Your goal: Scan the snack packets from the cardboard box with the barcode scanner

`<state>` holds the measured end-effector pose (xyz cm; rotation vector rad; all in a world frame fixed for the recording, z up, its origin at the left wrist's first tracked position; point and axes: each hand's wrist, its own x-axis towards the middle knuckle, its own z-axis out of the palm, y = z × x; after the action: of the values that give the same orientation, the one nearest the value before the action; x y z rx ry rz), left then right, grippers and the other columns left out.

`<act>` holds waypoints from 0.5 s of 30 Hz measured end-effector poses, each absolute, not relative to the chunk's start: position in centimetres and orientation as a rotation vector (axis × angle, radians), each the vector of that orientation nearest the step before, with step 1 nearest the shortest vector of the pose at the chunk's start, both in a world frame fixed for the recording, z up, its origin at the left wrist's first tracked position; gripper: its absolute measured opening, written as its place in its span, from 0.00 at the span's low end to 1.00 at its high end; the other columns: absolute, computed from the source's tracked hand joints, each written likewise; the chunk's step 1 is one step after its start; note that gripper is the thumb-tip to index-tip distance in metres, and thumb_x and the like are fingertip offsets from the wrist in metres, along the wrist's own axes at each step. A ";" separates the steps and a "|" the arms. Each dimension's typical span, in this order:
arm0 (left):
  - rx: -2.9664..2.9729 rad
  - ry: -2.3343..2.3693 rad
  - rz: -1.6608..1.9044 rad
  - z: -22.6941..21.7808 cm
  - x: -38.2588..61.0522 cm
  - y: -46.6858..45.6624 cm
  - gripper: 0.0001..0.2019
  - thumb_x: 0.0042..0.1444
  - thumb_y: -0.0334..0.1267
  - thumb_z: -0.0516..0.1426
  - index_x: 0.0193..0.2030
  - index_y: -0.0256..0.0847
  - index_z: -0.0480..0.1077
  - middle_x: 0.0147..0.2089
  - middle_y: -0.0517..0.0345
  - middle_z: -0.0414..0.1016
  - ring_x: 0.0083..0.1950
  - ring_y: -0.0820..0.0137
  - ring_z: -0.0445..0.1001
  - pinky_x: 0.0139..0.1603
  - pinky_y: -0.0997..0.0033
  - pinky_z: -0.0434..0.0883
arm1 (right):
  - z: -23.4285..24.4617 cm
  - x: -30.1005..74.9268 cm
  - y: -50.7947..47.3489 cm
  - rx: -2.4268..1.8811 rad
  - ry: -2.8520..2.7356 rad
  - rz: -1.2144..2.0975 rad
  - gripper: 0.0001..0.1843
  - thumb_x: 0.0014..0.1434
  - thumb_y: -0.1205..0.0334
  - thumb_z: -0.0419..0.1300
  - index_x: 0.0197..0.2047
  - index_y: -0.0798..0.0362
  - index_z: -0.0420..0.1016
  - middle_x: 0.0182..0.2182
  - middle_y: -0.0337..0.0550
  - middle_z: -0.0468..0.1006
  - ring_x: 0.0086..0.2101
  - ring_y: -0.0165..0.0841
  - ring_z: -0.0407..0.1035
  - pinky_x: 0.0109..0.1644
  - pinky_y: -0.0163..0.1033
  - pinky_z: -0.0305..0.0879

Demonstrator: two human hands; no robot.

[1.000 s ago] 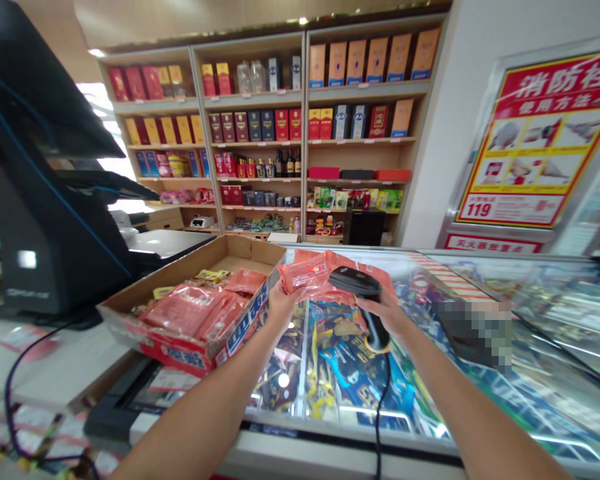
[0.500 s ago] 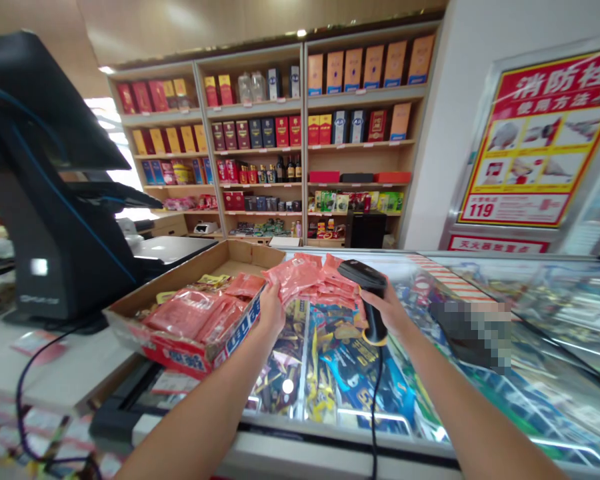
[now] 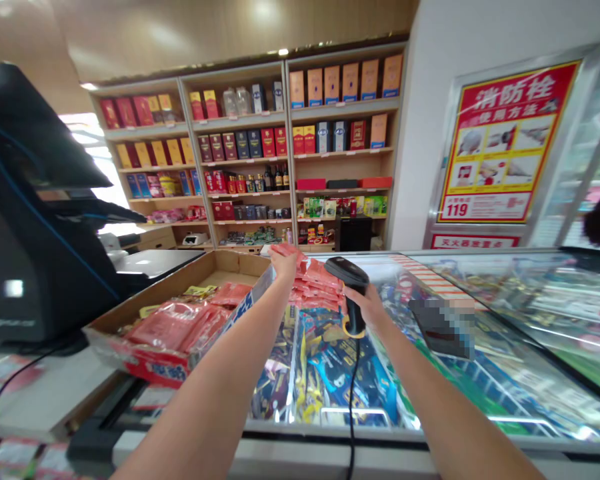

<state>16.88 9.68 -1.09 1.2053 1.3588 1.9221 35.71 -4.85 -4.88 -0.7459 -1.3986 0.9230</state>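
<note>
My left hand (image 3: 284, 265) is closed on a flat pink packet (image 3: 289, 249) at the far side of the glass-topped freezer; part of the packet is behind the fingers. Just right of it, more pink packets (image 3: 316, 291) lie in a pile on the glass. My right hand (image 3: 370, 308) grips the handle of a black barcode scanner (image 3: 349, 272), its head tilted over the pile and its cable hanging toward me. To the left stands an open cardboard box (image 3: 100, 341) holding several similar pink packets (image 3: 173, 323).
A black checkout terminal (image 3: 25, 220) stands on the white counter (image 3: 45, 393) at left. On the freezer glass (image 3: 400, 417), a dark flat object (image 3: 437, 327), partly blurred out, lies right of my right hand. Shelves (image 3: 240, 160) of boxes line the back wall.
My left hand has moved up and away from me with the packet, off the box's edge toward the far side. The scanner stays in my right hand over the pile. The view has turned slightly right.
</note>
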 end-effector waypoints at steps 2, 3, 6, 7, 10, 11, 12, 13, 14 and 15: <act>1.178 1.493 1.865 -1.9 17.4 9.2 0.31 0.40 0.28 0.66 0.52 0.36 0.60 0.55 0.33 0.69 0.61 0.48 0.69 0.60 0.51 0.63 | -5.2 35.8 -4.6 -0.739 -1.395 0.920 0.16 0.50 0.49 0.66 0.27 0.53 0.72 0.12 0.39 0.73 0.14 0.32 0.66 0.19 0.35 0.64; 1.189 1.521 1.847 -2.3 17.5 8.9 0.30 0.39 0.28 0.67 0.51 0.36 0.61 0.56 0.31 0.68 0.63 0.46 0.66 0.61 0.49 0.62 | -5.4 35.8 -4.5 -0.738 -1.396 0.915 0.16 0.50 0.49 0.65 0.27 0.54 0.73 0.12 0.39 0.73 0.14 0.32 0.66 0.19 0.35 0.64; 1.288 1.606 1.839 -3.0 17.2 7.7 0.32 0.40 0.30 0.67 0.53 0.35 0.61 0.62 0.27 0.61 0.67 0.45 0.60 0.65 0.52 0.58 | -5.5 35.8 -4.4 -0.727 -1.403 0.903 0.16 0.51 0.49 0.65 0.26 0.54 0.73 0.13 0.39 0.73 0.14 0.31 0.66 0.19 0.35 0.64; 1.342 1.624 1.847 -3.0 17.0 7.3 0.33 0.41 0.30 0.67 0.55 0.34 0.61 0.65 0.26 0.58 0.69 0.46 0.58 0.66 0.54 0.57 | -5.5 35.7 -4.5 -0.723 -1.408 0.904 0.16 0.51 0.49 0.65 0.26 0.54 0.72 0.13 0.39 0.73 0.14 0.31 0.66 0.19 0.35 0.64; 1.492 1.645 1.884 -2.1 15.9 6.4 0.32 0.43 0.30 0.66 0.56 0.36 0.62 0.70 0.31 0.51 0.71 0.50 0.54 0.68 0.57 0.54 | -5.2 35.5 -4.6 -0.718 -1.417 0.908 0.17 0.50 0.48 0.65 0.25 0.54 0.72 0.13 0.40 0.73 0.13 0.31 0.65 0.19 0.35 0.63; 1.544 1.647 1.882 -1.4 15.3 6.4 0.30 0.43 0.30 0.66 0.55 0.37 0.64 0.70 0.34 0.52 0.71 0.51 0.55 0.68 0.58 0.55 | -5.1 35.5 -4.7 -0.719 -1.413 0.911 0.17 0.50 0.48 0.66 0.25 0.54 0.72 0.12 0.39 0.73 0.13 0.31 0.65 0.19 0.35 0.63; 1.604 1.649 1.862 -0.7 14.5 6.4 0.27 0.44 0.31 0.65 0.53 0.39 0.66 0.69 0.36 0.54 0.69 0.52 0.58 0.67 0.58 0.56 | -5.1 35.4 -4.8 -0.718 -1.405 0.917 0.16 0.50 0.49 0.66 0.26 0.54 0.72 0.12 0.39 0.73 0.13 0.31 0.65 0.19 0.35 0.63; 1.669 1.653 1.814 0.2 13.6 6.5 0.23 0.44 0.32 0.65 0.49 0.39 0.68 0.67 0.38 0.59 0.67 0.52 0.61 0.65 0.58 0.58 | -5.0 35.3 -4.9 -0.717 -1.395 0.927 0.16 0.49 0.49 0.67 0.27 0.53 0.72 0.12 0.38 0.73 0.13 0.31 0.65 0.19 0.35 0.63; 1.729 1.660 1.733 1.1 12.4 6.6 0.19 0.43 0.32 0.66 0.44 0.39 0.70 0.62 0.39 0.65 0.63 0.51 0.65 0.63 0.57 0.60 | -5.0 35.3 -4.9 -0.717 -1.388 0.940 0.16 0.49 0.50 0.67 0.27 0.53 0.72 0.12 0.38 0.73 0.13 0.31 0.65 0.19 0.35 0.63; 1.774 1.664 1.643 2.0 11.1 6.8 0.16 0.42 0.33 0.66 0.39 0.39 0.71 0.56 0.40 0.71 0.59 0.51 0.69 0.60 0.58 0.63 | -4.9 35.2 -5.0 -0.718 -1.384 0.949 0.15 0.49 0.50 0.67 0.27 0.53 0.72 0.12 0.37 0.73 0.14 0.30 0.65 0.19 0.35 0.64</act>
<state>11.13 6.82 1.97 1.7737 1.6642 1.6428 35.24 -5.00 -4.95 -0.7178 -1.3836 0.9491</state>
